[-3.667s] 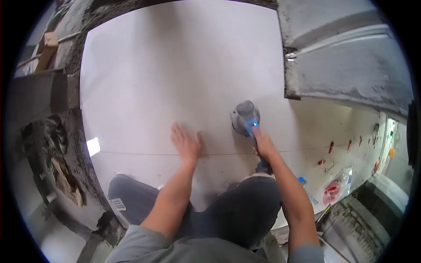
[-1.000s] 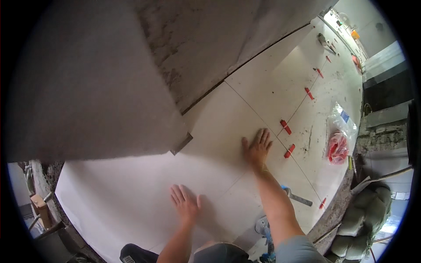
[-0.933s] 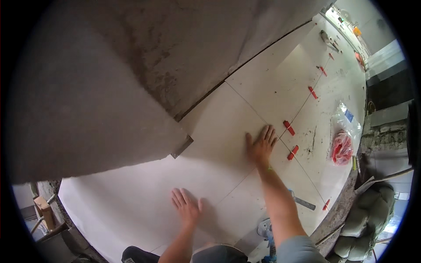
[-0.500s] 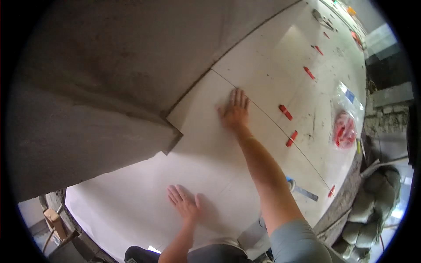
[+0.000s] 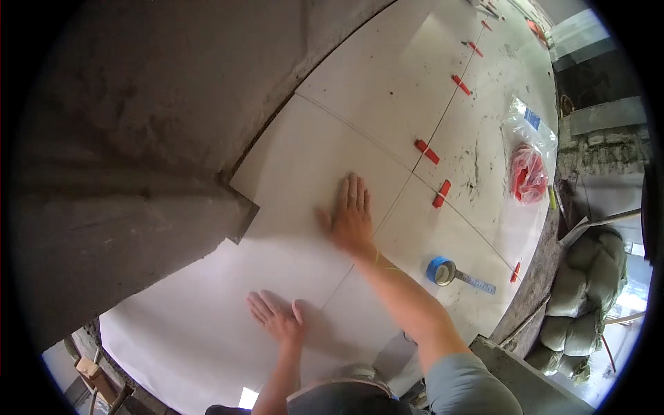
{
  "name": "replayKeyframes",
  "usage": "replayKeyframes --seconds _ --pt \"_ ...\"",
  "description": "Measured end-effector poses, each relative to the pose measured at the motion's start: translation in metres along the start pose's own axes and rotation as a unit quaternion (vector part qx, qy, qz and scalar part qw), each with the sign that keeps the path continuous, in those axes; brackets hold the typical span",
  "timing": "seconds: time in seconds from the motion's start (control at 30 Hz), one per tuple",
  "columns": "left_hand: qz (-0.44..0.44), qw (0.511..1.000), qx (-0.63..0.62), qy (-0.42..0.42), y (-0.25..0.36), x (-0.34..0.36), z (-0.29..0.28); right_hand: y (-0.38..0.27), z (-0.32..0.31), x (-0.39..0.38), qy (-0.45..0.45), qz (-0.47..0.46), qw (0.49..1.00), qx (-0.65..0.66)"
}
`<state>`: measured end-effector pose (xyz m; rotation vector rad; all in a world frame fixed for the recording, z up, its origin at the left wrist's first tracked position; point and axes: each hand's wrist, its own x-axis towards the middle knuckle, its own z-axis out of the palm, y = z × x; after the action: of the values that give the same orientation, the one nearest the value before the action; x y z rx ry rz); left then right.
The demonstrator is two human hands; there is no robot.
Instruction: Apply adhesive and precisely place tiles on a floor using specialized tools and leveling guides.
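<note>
My left hand (image 5: 275, 318) lies open on a large pale floor tile (image 5: 181, 309), its fingers slightly spread. My right hand (image 5: 351, 218) is also open on the tiles, farther forward, beside the notched corner of a grey wall base (image 5: 173, 200). Red wedge clips (image 5: 427, 151) sit along the joints beyond it. To the right of my forearm lies a blue-banded ring (image 5: 440, 271) with a speckled grey strip (image 5: 476, 282). A clear plastic bag (image 5: 528, 173) with red pieces lies near the right edge.
Rough plastered wall fills the upper left. Filled sacks (image 5: 574, 297), poles (image 5: 612, 216) and a concrete ledge (image 5: 505, 366) border the right side. A small grey object (image 5: 484, 8) lies at the far end, and wooden pieces (image 5: 97, 380) are at lower left.
Earlier my right hand gripped a suction cup tool; it has let go and lies flat. Since half a second ago it has come back toward me. The view has turned right toward the wall corner.
</note>
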<state>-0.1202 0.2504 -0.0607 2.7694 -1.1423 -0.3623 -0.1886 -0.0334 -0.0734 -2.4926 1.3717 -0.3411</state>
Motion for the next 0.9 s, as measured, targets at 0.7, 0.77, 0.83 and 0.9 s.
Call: replayKeyframes --seconds 0.7,0.77,0.83,0.9 --pt "-0.005 0.997 -0.066 0.044 -0.009 -0.006 -0.002 -0.024 0.011 -0.080 -0.011 -0.058 0.996 -0.068" --pt "0.002 0.996 -0.073 0.045 -0.011 -0.009 0.002 -0.029 0.010 -0.119 -0.066 -0.099 0.991 -0.066" --pt "0.016 0.994 -0.092 0.058 -0.011 -0.010 0.009 -0.030 0.004 -0.158 -0.085 -0.103 0.991 -0.029" --pt "0.028 0.991 -0.104 0.074 -0.020 -0.008 0.005 -0.037 -0.003 -0.184 -0.102 -0.111 0.988 -0.028"
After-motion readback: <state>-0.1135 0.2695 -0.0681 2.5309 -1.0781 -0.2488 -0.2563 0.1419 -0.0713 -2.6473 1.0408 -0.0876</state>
